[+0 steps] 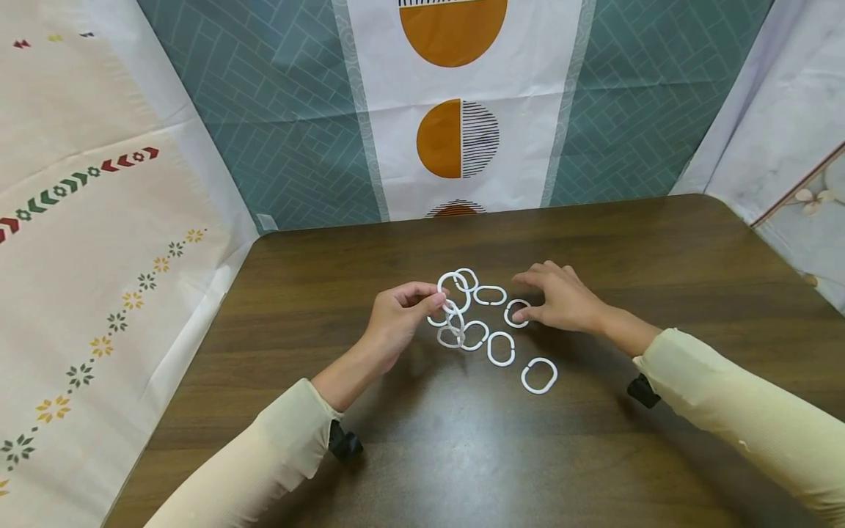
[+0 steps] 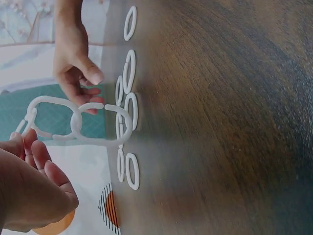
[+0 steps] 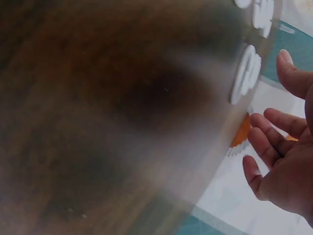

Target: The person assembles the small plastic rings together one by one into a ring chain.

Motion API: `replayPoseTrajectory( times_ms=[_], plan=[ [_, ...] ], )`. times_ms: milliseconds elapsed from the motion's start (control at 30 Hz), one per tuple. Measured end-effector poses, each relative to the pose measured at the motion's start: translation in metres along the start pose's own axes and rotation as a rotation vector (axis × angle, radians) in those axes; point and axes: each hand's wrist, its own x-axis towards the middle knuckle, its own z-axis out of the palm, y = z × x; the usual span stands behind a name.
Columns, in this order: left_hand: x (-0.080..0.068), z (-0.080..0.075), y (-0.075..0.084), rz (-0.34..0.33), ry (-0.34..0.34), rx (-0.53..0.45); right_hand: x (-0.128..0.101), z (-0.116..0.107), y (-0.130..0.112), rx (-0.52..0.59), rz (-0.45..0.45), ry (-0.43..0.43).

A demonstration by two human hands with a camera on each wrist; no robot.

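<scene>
My left hand pinches a short chain of white plastic C-shaped rings between thumb and fingers. In the left wrist view, linked rings hang out from the fingertips, and each has a small gap in its loop. My right hand is over the table with fingers spread and thumb apart, holding nothing. Its thumb overlaps a loose white ring in the head view. The right wrist view shows the palm and loosely bent fingers beside more white rings.
Several loose white rings lie on the brown wooden table, including one ring in front of the chain and another ring nearer to me. A patterned cloth hangs behind the table's far edge, and a cream cloth hangs on the left.
</scene>
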Motion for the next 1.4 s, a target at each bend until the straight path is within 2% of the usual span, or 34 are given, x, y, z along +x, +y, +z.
replayPoseTrajectory(
  times_ms=[200,333,533,700,833,1000,1100,1400],
  plan=[
    [0.001,0.000,0.000,-0.009,0.007,0.013,-0.003,0.010,-0.002,-0.110,0.051,-0.038],
    [0.001,0.001,0.000,-0.023,0.011,0.017,-0.004,0.017,-0.004,-0.192,0.044,-0.038],
    [0.000,0.000,0.001,-0.037,0.013,0.028,-0.004,0.023,-0.008,-0.228,0.022,0.018],
    [-0.001,0.000,0.000,-0.036,0.014,0.032,-0.005,0.024,-0.011,-0.237,0.028,0.030],
    [-0.001,0.000,0.000,-0.036,0.010,0.033,-0.007,0.025,-0.012,-0.300,-0.002,0.028],
    [-0.002,0.000,0.000,-0.042,0.006,0.035,-0.005,0.023,-0.011,-0.378,-0.088,0.069],
    [-0.001,0.000,-0.001,-0.042,0.008,0.038,-0.002,0.017,-0.011,-0.364,-0.131,0.117],
    [0.000,-0.001,-0.002,-0.049,0.009,0.042,0.007,-0.006,-0.026,-0.167,-0.208,0.234]
  ],
)
